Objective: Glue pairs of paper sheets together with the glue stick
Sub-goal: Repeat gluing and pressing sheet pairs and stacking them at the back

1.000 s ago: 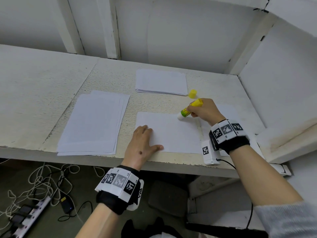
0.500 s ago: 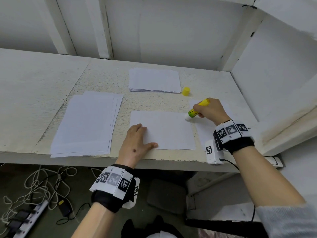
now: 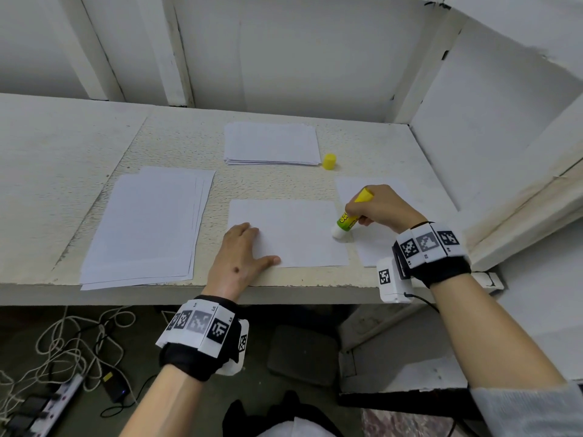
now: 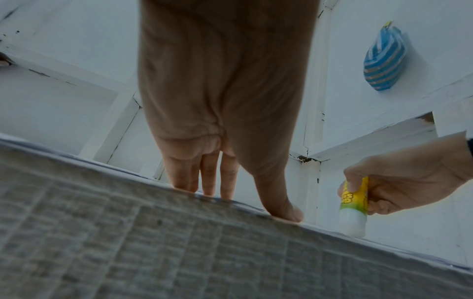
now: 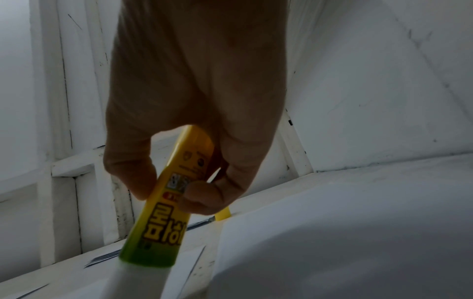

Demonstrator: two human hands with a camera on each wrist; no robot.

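A single white sheet (image 3: 293, 231) lies near the table's front edge. My left hand (image 3: 243, 257) (image 4: 225, 145) lies flat on its near left corner, fingers straight. My right hand (image 3: 378, 206) (image 5: 194, 141) grips a yellow-green glue stick (image 3: 348, 217) (image 4: 354, 204) (image 5: 169, 204), tilted, its white tip down on the sheet's right edge. A second white sheet (image 3: 375, 247) lies under my right hand, just right of the first. The yellow cap (image 3: 329, 161) stands apart at the back.
A fanned stack of white sheets (image 3: 148, 225) lies at the left, and a smaller stack (image 3: 271, 143) at the back centre. White walls close the table at the back and right. Cables and a power strip (image 3: 41, 408) lie on the floor below.
My right hand has drawn the glue stick down the sheet's right edge, from the far right corner toward me. My left hand has stayed on the sheet.
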